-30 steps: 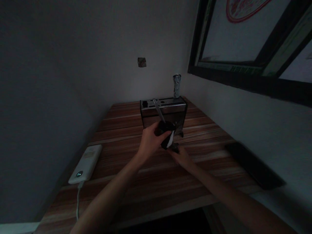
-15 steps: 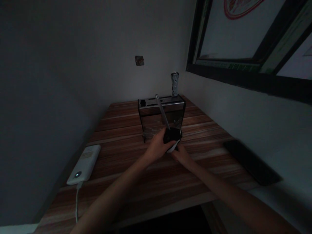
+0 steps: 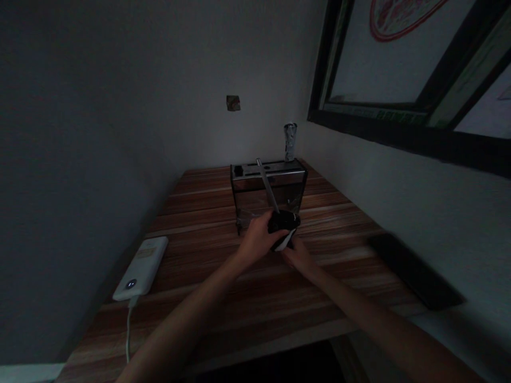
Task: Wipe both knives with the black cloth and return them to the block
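In the dim light, a black cup-like thing (image 3: 285,219) with a white patch on its near side is between my hands. A long pale straw (image 3: 267,186) rises from it, leaning to the left. My left hand (image 3: 258,236) is wrapped round its left side, thumb across the front. Lower down on the right, my right hand (image 3: 297,255) holds it from beneath, its fingers partly hidden. Just behind stands a box-like holder (image 3: 271,171) with a metal top, dark frame and see-through front. A silvery, crinkled cylinder (image 3: 290,142) stands upright at its back right.
A white power bank (image 3: 142,266) with a plugged-in cable (image 3: 128,330) lies at the left of the striped wooden table (image 3: 191,213). Along the right wall is a flat black slab (image 3: 413,271). Dark-framed pictures (image 3: 375,58) hang above it.
The view has shifted slightly, so the holder and wall sit a little lower and further right. Both hands keep their grip on the black cup-like thing.
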### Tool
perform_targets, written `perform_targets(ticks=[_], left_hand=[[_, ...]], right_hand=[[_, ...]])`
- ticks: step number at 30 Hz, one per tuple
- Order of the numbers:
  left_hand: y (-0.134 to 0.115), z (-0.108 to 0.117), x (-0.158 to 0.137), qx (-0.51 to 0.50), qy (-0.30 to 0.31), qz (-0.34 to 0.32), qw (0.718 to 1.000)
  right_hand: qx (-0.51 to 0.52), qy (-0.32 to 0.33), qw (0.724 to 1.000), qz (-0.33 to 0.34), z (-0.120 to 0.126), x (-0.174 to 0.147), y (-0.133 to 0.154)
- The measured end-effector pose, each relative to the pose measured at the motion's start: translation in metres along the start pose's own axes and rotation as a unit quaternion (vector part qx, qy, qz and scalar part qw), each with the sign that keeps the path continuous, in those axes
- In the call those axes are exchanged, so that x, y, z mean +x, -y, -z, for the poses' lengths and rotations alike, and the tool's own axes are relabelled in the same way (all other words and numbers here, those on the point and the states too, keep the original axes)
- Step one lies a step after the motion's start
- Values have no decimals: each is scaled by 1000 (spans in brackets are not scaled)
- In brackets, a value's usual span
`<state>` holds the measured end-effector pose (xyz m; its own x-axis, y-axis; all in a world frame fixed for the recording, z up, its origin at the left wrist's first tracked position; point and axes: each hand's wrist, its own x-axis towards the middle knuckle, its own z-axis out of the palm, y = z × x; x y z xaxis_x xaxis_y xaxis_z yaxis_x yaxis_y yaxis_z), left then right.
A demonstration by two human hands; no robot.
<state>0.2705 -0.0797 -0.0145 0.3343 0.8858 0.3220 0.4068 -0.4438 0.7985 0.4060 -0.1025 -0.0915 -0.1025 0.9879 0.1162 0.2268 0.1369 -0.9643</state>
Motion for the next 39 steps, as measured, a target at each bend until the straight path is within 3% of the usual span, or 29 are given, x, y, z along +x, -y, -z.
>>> perform_targets(ticks=[5, 14, 23, 30, 39], left_hand=[[-4, 14, 4, -3, -22, -7, 1000], [-25, 60, 12, -53, -121, 11, 991], [-38, 93, 10, -118, -217, -7, 969], [-37, 105, 9, -140, -259, -22, 956], [-37, 104, 8, -157, -255, -31, 954]], right_hand=[[-6, -1, 1000, -1, -1, 1, 1], [-42, 28, 999, -21, -2, -1, 8], [-67, 14, 998, 8, -5, 1, 1], [-85, 22, 996, 20, -3, 0, 2], [-94, -1, 995, 33, -5, -2, -1]])
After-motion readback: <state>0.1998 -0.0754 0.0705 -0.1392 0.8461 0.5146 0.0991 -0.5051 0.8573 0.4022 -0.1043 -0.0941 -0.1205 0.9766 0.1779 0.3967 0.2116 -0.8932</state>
